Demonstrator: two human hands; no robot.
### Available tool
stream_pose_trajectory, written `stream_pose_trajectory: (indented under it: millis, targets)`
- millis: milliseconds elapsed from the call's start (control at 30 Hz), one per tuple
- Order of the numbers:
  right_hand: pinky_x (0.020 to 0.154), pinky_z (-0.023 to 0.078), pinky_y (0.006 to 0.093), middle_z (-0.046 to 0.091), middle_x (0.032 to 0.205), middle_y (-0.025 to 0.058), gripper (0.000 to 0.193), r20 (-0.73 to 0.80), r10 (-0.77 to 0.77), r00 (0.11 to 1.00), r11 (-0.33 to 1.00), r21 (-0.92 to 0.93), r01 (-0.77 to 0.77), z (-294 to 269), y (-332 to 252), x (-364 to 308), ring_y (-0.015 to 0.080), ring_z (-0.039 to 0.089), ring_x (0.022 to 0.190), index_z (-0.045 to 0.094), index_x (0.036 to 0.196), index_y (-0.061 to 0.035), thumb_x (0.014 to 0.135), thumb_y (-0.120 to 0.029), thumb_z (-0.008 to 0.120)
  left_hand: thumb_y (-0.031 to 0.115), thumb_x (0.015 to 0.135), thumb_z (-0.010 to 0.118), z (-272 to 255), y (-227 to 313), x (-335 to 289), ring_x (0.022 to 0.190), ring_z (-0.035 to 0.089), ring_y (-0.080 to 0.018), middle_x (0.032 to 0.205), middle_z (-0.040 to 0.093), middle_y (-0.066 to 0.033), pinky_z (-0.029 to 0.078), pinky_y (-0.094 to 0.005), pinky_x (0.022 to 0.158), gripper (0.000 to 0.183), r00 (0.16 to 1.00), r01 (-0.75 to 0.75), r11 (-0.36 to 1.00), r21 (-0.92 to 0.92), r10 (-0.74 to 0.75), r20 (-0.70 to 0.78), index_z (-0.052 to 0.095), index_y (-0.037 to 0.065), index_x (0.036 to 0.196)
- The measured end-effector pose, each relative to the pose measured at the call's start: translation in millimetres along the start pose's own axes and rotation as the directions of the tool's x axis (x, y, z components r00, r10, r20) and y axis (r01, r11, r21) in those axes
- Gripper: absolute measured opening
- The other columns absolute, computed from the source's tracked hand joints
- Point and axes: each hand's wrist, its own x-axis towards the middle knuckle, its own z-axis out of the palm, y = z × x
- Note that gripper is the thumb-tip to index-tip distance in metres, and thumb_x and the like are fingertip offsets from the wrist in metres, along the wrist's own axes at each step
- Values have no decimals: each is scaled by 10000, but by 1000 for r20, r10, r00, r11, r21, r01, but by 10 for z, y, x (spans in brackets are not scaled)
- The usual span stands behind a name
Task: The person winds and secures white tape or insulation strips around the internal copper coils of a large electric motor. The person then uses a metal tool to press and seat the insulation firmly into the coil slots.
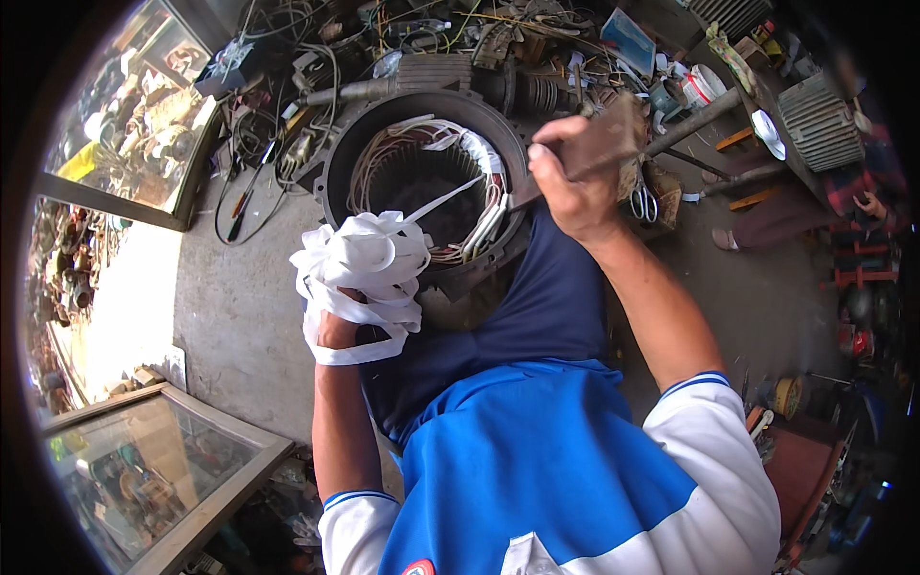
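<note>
A large round motor stator point(331, 158) stands in front of me, with coil bundles point(369, 158) around the inside of its bore. My left hand point(337, 329) holds a loose bunch of white binding tape point(359, 251) at the stator's near left rim; the tape covers most of its fingers. One strand runs taut from the bunch to the white-wrapped coils point(479, 153) on the right. Above the right rim, my right hand point(583, 196) is closed around a flat brown block point(610, 134), smeared by motion. Its exact kind is unclear.
Scissors point(644, 201) lie to the right of my right hand. Cables and tools clutter the far side, with a screwdriver point(238, 216) at left. Glazed frames point(163, 470) stand along the left. A finned motor housing point(819, 125) and another person's hand point(870, 205) are at right.
</note>
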Motion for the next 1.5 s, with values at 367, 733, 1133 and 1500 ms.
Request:
stream_pose_trajectory:
  millis: [367, 733, 1133, 1500]
  targets:
    - [620, 516, 336, 637, 714, 118, 127, -82, -10, 997, 1000, -30, 8, 198, 122, 266, 201, 642, 628, 642, 997, -41, 870, -29, 648, 255, 940, 659, -26, 15, -13, 934, 607, -311, 1047, 671, -130, 497, -418, 817, 310, 1000, -11, 1000, 15, 11, 7, 686, 41, 1163]
    - [796, 552, 278, 691, 919, 64, 219, -112, 350, 930, 929, 172, -329, -13, 551, 196, 135, 687, 840, 585, 1118, 29, 937, -51, 678, 290, 948, 652, 3, 212, 229, 889, 588, -293, 1010, 661, -109, 484, -408, 782, 318, 987, -118, 993, 16, 119, -107, 690, 50, 1153]
    - [810, 530, 309, 683, 880, 63, 223, 390, 399, 830, 915, -221, -337, 311, 269, 539, 137, 654, 849, 599, 1166, 17, 1024, -154, 595, 137, 874, 697, 103, 289, -522, 879, 602, -177, 975, 651, -76, 503, -341, 799, 247, 965, 261, 826, -500, -202, 169, 647, 22, 1087]
    - [780, 559, 521, 731, 914, 224, 226, 631, 771, 87, 351, -535, 768, 255, 308, 703, 412, 720, 917, 574, 1138, -10, 935, -103, 613, 123, 939, 660, 407, 957, -982, 744, 642, -170, 851, 682, -82, 531, -323, 706, 173, 923, 295, 689, -662, -28, 383, 698, 18, 1070]
